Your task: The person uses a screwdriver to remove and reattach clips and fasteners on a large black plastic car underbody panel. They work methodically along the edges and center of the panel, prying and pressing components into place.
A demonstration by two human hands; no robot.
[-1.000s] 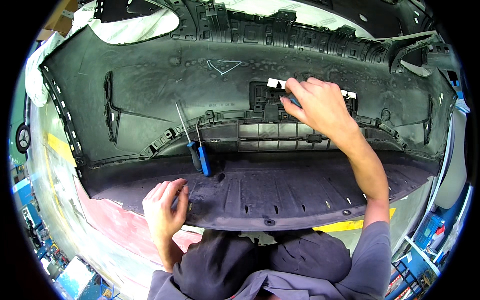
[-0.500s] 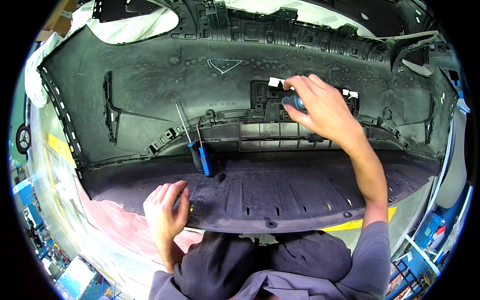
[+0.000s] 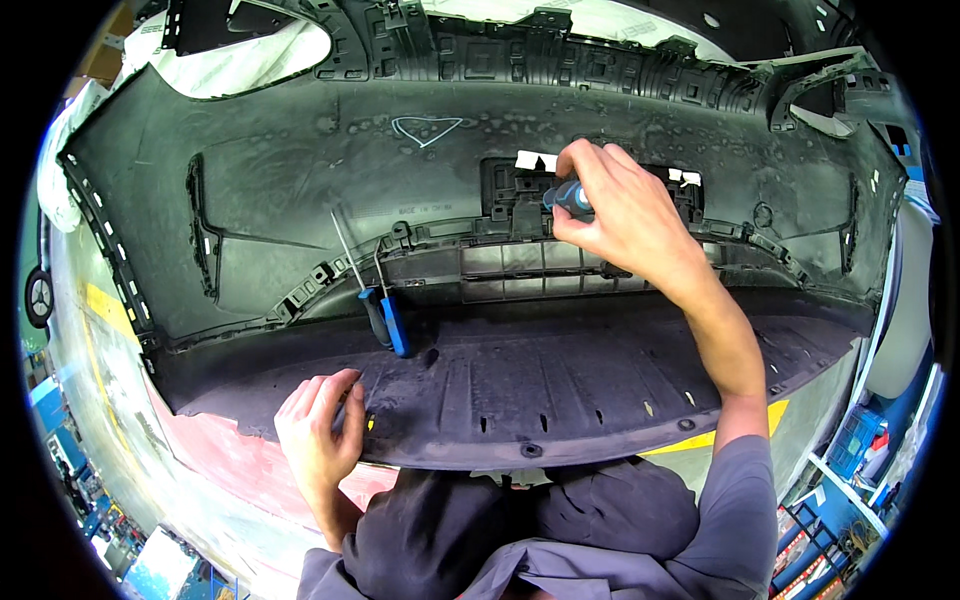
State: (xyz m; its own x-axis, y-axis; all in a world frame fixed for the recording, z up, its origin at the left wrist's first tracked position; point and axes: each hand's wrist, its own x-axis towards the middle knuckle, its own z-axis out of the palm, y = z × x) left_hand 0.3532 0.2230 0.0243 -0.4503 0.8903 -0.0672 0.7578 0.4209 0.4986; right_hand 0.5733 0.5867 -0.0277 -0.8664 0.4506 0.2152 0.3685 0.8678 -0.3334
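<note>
My right grip (image 3: 628,212) is closed around the blue-and-black tool handle (image 3: 568,198), right of centre in the frame, with my thumb on the near side and my fingers curled over the top. I cannot see the tool's tip. The handle sits over the dark slotted frame (image 3: 500,200) on the inside of the big black bumper (image 3: 280,130), just below the white label (image 3: 537,160).

My left grip (image 3: 315,430) is at the lower left of the frame, over the bumper's near edge. Its fingers are bent, with a small gap between thumb and forefinger; I see nothing held there, and I cannot tell how firmly they touch the plastic.

Left of centre, two screwdrivers lie side by side, apart from both grips: one with a bright blue handle (image 3: 396,326), the other with a darker one (image 3: 375,317).
</note>
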